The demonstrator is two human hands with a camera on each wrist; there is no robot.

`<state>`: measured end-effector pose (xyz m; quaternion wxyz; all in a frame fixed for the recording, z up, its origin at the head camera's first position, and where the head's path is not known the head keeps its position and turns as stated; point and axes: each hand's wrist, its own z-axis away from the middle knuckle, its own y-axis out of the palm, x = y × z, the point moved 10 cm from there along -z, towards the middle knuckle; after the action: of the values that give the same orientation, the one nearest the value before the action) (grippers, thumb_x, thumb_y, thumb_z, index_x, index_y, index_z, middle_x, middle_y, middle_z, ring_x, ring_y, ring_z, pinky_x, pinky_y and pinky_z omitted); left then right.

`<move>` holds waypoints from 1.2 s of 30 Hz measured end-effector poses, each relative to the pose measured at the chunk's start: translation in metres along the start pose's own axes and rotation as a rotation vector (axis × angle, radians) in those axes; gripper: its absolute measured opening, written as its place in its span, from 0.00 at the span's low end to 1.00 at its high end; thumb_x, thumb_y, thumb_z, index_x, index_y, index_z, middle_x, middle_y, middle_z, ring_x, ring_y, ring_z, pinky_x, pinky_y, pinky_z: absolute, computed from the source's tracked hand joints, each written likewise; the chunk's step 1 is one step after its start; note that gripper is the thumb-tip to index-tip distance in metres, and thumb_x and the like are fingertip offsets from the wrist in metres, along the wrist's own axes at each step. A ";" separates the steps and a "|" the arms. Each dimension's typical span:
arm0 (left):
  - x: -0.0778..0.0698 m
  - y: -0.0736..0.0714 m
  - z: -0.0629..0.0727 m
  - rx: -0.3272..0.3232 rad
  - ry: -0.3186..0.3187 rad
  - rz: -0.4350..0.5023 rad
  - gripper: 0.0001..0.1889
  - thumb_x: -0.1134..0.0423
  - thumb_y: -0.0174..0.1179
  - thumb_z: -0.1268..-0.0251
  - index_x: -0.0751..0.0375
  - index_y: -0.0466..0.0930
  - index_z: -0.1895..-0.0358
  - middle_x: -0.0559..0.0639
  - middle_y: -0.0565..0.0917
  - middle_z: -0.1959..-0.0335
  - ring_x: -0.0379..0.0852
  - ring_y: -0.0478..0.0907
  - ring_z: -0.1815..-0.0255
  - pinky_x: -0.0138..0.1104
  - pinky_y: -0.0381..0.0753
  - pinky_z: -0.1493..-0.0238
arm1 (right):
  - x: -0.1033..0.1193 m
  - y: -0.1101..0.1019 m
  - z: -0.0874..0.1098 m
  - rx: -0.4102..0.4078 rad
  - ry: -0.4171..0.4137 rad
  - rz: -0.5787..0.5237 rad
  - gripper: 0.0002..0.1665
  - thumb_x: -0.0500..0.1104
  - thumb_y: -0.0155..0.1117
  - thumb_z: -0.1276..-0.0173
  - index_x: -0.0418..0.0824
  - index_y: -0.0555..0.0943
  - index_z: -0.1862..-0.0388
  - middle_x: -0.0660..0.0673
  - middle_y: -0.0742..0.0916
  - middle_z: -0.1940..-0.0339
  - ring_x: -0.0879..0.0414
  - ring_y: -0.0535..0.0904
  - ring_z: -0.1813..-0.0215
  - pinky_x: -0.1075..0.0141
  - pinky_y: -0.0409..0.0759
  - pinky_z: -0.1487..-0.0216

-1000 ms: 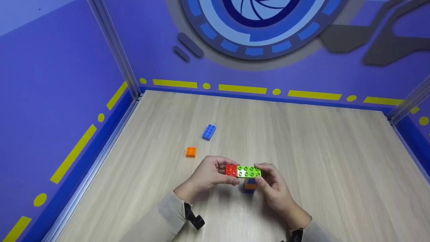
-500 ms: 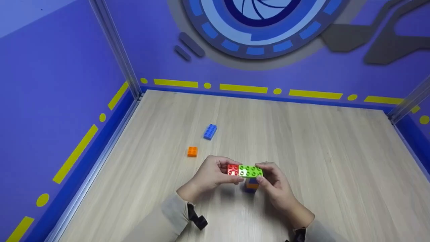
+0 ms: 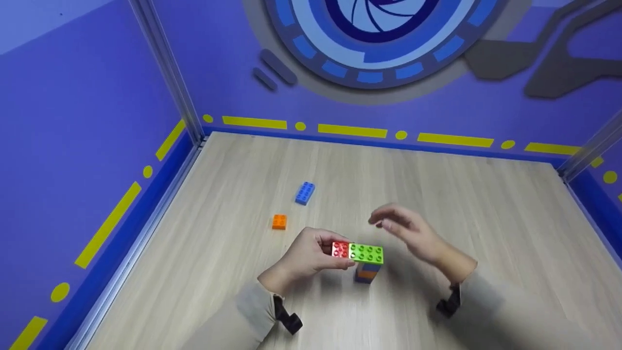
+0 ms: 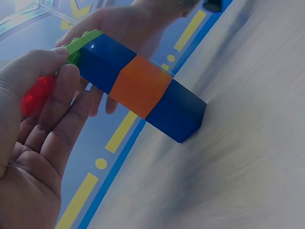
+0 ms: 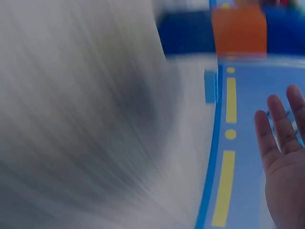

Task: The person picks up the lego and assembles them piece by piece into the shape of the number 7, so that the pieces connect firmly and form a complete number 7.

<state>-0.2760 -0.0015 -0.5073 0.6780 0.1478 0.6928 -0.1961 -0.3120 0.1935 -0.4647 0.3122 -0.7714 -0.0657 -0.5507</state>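
A column of blue, orange and blue toy building bricks point(image 3: 367, 275) stands on the table. A long green brick point(image 3: 368, 253) lies across its top and juts out to the left. My left hand point(image 3: 306, 250) pinches the red brick point(image 3: 340, 249) at the green brick's left end, thumb along the near side and fingers behind. In the left wrist view, its thumb and index tips reach the green brick's edge, and fingers partly hide the red brick point(image 4: 35, 98). Apart from the bricks, my right hand point(image 3: 413, 233) hovers behind and right of the column, holding nothing.
A small orange brick point(image 3: 279, 222) and a longer blue brick point(image 3: 305, 193) lie on the wooden table point(image 3: 461, 204) behind the left hand. Blue panels point(image 3: 340, 97) with yellow marks wall in the back and sides.
My right hand has let go of the green brick and moved back and to the right. The left hand has kept its pinch in nearly the same place.
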 end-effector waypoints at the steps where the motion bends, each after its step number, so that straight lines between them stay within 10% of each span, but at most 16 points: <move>1: -0.001 0.000 -0.001 0.000 0.001 -0.002 0.19 0.69 0.83 0.37 0.64 0.94 0.43 0.58 0.97 0.53 0.37 0.91 0.60 0.26 0.91 0.59 | -0.002 -0.006 -0.010 -0.008 0.014 0.028 0.17 0.36 0.58 0.11 0.35 0.83 0.31 0.36 0.90 0.37 0.57 0.87 0.35 0.69 0.84 0.31; 10: -0.004 -0.004 -0.003 -0.010 0.002 -0.028 0.20 0.68 0.84 0.37 0.62 0.95 0.42 0.56 0.97 0.54 0.37 0.90 0.61 0.25 0.90 0.60 | -0.027 -0.016 -0.096 0.003 0.124 0.357 0.17 0.45 0.67 0.13 0.41 0.86 0.33 0.42 0.92 0.44 0.49 0.86 0.42 0.55 0.85 0.35; 17: -0.004 -0.003 -0.002 -0.008 0.019 -0.002 0.20 0.70 0.84 0.38 0.63 0.95 0.43 0.57 0.97 0.55 0.36 0.90 0.63 0.25 0.89 0.61 | -0.041 0.003 -0.141 0.013 0.139 0.408 0.18 0.40 0.68 0.15 0.40 0.85 0.31 0.39 0.92 0.42 0.43 0.89 0.40 0.45 0.89 0.34; 28: 0.001 0.006 0.002 0.025 0.019 0.074 0.19 0.73 0.82 0.38 0.68 0.94 0.43 0.60 0.97 0.57 0.35 0.91 0.66 0.26 0.90 0.64 | -0.053 0.048 -0.168 0.086 0.075 0.399 0.27 0.35 0.69 0.18 0.37 0.82 0.23 0.35 0.87 0.26 0.37 0.84 0.25 0.38 0.83 0.24; 36: 0.000 0.006 0.003 0.043 0.015 0.100 0.19 0.74 0.81 0.38 0.69 0.94 0.43 0.59 0.97 0.56 0.34 0.91 0.65 0.26 0.91 0.62 | -0.057 0.090 -0.173 0.378 0.030 0.673 0.40 0.36 0.60 0.13 0.47 0.64 0.06 0.44 0.59 0.02 0.39 0.57 0.04 0.39 0.59 0.05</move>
<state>-0.2706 0.0030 -0.5074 0.6786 0.1982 0.6851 -0.1755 -0.4343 0.0401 -0.5181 0.6129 -0.6705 0.0955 -0.4070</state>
